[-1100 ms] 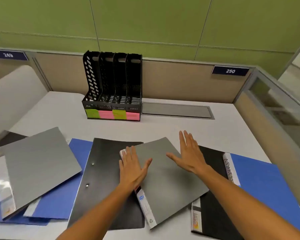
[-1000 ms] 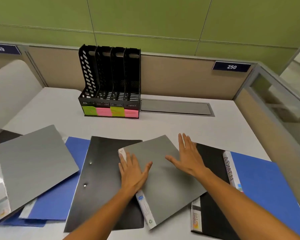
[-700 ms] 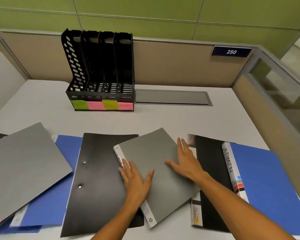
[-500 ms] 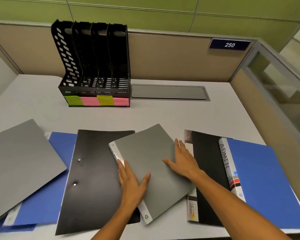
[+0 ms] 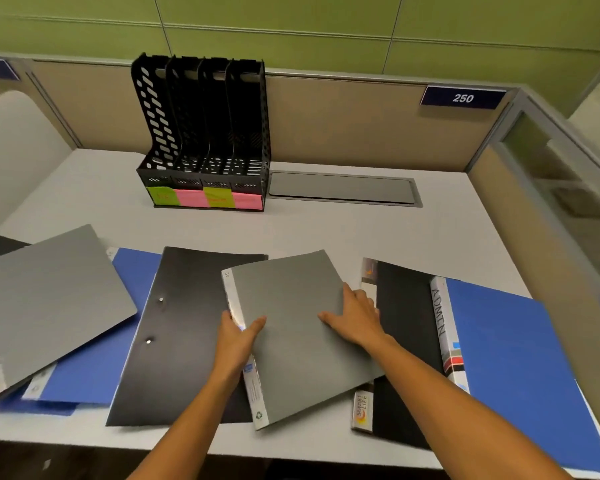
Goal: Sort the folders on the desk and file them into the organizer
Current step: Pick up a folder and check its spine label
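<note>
Nearest you, at six o'clock, your left hand [image 5: 238, 336] pinches the spine edge of the grey folder [image 5: 298, 327], thumb on the cover and fingers curled under, which looks like the start of a lift. Your right hand [image 5: 355, 315] grips the opposite edge at three o'clock, thumb flat on top and fingers wrapped over the side, so the folder sits squarely between both hands. It overlaps the black two-rivet folder [image 5: 184, 327] at nine o'clock and another black folder [image 5: 406, 317] on the right, beside the blue ADMIN binder [image 5: 506, 355]. A second grey folder [image 5: 49, 299] covers a blue folder [image 5: 94, 368] farther left. At twelve o'clock, well apart, stands the black four-slot organizer [image 5: 205, 133], its slots empty and tagged with sticky notes [image 5: 205, 197].
</note>
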The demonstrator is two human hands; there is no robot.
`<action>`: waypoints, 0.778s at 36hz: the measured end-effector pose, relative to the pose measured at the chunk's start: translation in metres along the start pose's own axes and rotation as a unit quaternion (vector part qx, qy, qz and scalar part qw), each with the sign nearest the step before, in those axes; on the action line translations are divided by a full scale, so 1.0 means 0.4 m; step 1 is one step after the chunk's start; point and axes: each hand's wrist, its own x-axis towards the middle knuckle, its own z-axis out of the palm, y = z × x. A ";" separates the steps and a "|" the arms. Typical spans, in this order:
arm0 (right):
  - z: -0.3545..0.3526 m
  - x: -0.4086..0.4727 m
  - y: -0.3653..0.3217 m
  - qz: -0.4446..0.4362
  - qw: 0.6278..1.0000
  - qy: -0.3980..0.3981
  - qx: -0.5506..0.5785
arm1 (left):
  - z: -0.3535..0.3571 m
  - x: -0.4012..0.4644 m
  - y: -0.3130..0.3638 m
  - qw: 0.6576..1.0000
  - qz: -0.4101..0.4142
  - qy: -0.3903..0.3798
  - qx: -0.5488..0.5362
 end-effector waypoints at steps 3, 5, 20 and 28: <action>-0.011 -0.013 0.003 0.014 0.999 -0.008 0.040 | -0.015 -0.008 0.004 1.000 -0.019 -0.005 -0.017; -0.018 -0.022 0.009 0.020 0.997 -0.006 0.077 | -0.019 -0.018 0.005 0.999 -0.015 -0.016 -0.031; -0.089 -0.101 0.093 0.037 0.970 0.060 0.234 | 0.026 -0.131 0.080 0.970 0.037 -0.151 -0.189; -0.122 -0.124 0.134 0.037 0.955 0.084 0.282 | 0.071 -0.191 0.158 0.969 0.066 -0.162 -0.173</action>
